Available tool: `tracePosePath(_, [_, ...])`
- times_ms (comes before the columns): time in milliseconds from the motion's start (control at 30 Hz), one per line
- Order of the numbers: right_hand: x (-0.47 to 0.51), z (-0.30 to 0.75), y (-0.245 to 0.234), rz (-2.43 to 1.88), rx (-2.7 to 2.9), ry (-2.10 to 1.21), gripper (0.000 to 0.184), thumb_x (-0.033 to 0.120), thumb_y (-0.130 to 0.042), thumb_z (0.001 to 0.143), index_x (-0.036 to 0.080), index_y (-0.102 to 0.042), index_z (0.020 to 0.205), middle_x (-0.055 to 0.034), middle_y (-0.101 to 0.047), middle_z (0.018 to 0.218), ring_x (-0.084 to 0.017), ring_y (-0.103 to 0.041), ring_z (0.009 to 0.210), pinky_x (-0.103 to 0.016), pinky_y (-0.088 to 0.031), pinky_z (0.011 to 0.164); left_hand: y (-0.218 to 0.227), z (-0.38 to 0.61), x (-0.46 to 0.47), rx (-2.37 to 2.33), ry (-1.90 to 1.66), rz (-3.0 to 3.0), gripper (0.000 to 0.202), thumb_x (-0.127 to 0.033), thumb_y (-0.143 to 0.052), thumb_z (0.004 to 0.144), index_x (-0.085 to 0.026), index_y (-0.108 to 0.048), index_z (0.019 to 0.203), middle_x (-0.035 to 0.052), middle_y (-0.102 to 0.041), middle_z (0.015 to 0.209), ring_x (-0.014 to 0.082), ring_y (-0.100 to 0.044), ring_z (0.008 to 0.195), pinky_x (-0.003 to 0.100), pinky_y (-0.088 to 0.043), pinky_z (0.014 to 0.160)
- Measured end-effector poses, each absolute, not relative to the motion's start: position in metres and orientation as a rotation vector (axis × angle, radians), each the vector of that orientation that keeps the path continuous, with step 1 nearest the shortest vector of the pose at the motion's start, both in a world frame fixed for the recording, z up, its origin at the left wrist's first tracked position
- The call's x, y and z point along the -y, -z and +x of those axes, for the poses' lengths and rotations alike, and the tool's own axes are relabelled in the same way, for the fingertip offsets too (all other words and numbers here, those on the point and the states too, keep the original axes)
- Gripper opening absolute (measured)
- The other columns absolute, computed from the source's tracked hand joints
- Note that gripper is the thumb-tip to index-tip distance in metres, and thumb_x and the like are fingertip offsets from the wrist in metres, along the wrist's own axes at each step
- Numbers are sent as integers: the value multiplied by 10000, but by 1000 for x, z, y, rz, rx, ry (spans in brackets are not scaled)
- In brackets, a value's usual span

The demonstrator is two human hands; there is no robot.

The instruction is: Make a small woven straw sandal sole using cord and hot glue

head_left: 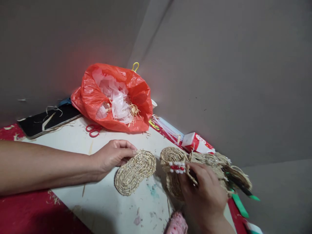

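My left hand point(115, 157) pinches the upper left edge of a coiled straw sole point(135, 172) between thumb and fingers. The sole is shaped like a small footprint, just above or on the white board. To its right, my right hand point(204, 191) has its fingers closed on a straw slipper point(172, 154). Across that slipper runs a strap with white and red beads point(177, 167). A loose straw end sticks out by the fingers. The hand covers the slipper's lower right side.
A red plastic bag point(95, 112) holding white plastic and straw scraps stands at the back. Red-handled scissors point(94, 130) and a phone point(52, 120) lie left of it. A tissue pack point(198, 143), more woven pieces point(209, 158), a green-tipped tool point(240, 204) and a pink bundle point(177, 224) are at right.
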State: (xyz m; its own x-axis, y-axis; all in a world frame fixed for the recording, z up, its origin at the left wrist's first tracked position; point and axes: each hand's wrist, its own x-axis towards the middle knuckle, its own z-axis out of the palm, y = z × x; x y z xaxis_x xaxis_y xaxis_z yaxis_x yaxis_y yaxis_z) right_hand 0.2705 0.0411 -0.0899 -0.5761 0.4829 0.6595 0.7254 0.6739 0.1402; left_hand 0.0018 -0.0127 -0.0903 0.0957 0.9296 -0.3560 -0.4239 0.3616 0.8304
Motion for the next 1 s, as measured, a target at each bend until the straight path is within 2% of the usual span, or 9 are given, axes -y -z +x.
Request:
tracePosePath(67, [-48,272,90,-1079,2309,392,102,265,-531,863,213,-565,944,-73,-642,834,-194,-611,631,-293,-492,548,90,2,12,-1023,-1097,615,201,-275,-724,645,-136,-622,748,-29,-560,664,80,-460,591,227,-313,596])
tracePosePath(167, [-49,279,85,-1272,2359,70,261,368,-564,823,211,-608,1027,-65,-657,869,-142,-506,463,-288,-467,455,90,2,12,-1030,-1088,627,202,-284,-722,641,-140,-625,743,-26,-560,669,84,-455,590,232,-306,594])
tracePosePath(233, [-39,281,76,-1367,2301,-106,299,411,-586,810,228,-633,1042,-34,-638,782,-132,-456,426,-270,-426,408,90,2,12,-1030,-1086,643,195,-284,-719,643,-140,-625,735,-30,-551,664,82,-448,588,232,-299,592])
tracePosePath(333, [-15,269,56,-1509,2117,-373,282,455,-590,824,252,-649,1011,9,-554,612,-158,-500,466,-260,-434,431,88,4,15,-1012,-1068,667,184,-285,-716,651,-145,-626,729,-40,-533,633,74,-414,557,233,-267,566])
tracePosePath(467, [11,233,41,-1494,2006,-757,307,478,-621,787,258,-678,993,-1,-589,609,-184,-553,503,-271,-464,452,83,5,20,-982,-1040,705,179,-272,-726,638,-147,-640,734,-39,-532,601,79,-403,544,243,-259,559])
tracePosePath(633, [9,202,48,-1518,1829,-1165,335,468,-675,747,212,-690,962,-32,-682,737,-191,-596,625,-267,-468,524,77,5,25,-931,-1016,745,195,-284,-734,636,-143,-639,730,-5,-583,644,113,-487,608,263,-343,617])
tracePosePath(800, [4,191,53,-1435,1644,-1318,235,413,-727,709,185,-695,759,1,-653,642,-155,-561,598,-243,-451,549,78,6,26,-910,-1007,769,199,-299,-740,660,-151,-642,750,9,-607,678,135,-535,662,272,-385,645])
tracePosePath(1000, [12,183,50,-1463,1469,-1387,227,388,-761,663,189,-684,742,22,-627,605,-140,-528,579,-230,-413,548,79,7,26,-883,-1010,787,192,-295,-751,668,-149,-647,737,2,-597,682,123,-519,662,260,-392,647])
